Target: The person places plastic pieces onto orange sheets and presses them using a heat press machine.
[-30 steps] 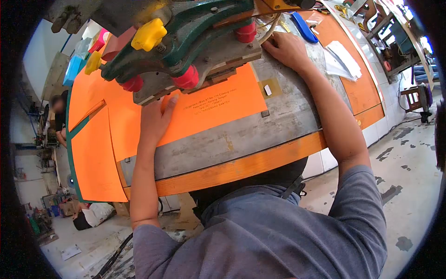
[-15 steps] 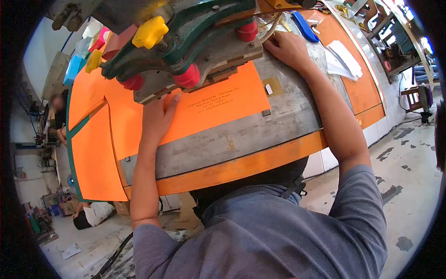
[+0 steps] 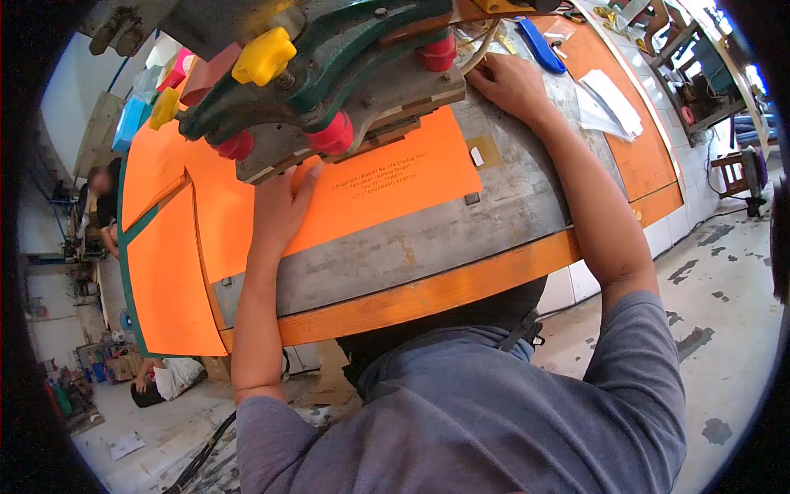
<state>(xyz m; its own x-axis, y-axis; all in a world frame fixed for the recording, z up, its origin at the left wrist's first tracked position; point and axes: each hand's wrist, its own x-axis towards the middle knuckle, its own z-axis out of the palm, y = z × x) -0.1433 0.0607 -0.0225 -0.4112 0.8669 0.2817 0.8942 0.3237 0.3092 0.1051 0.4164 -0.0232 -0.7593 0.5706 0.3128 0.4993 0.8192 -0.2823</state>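
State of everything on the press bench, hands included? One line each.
Left hand: on the printed orange sheet, partly hidden by the press head.
Printed orange sheet: flat, text up, partly beneath the press head.
Press head: above the sheet; contact unclear.
Right hand: curled, at the metal bed; grip unclear.
Loose orange sheets: overlapping.
White sheets: loosely piled.

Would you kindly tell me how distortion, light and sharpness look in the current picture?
Head view: a rounded black border suggests strong wide-angle distortion; head view: glare whitens parts of the far upper right; head view: the left hand and right hand lack obvious motion blur, and print on the orange sheet is partly readable.
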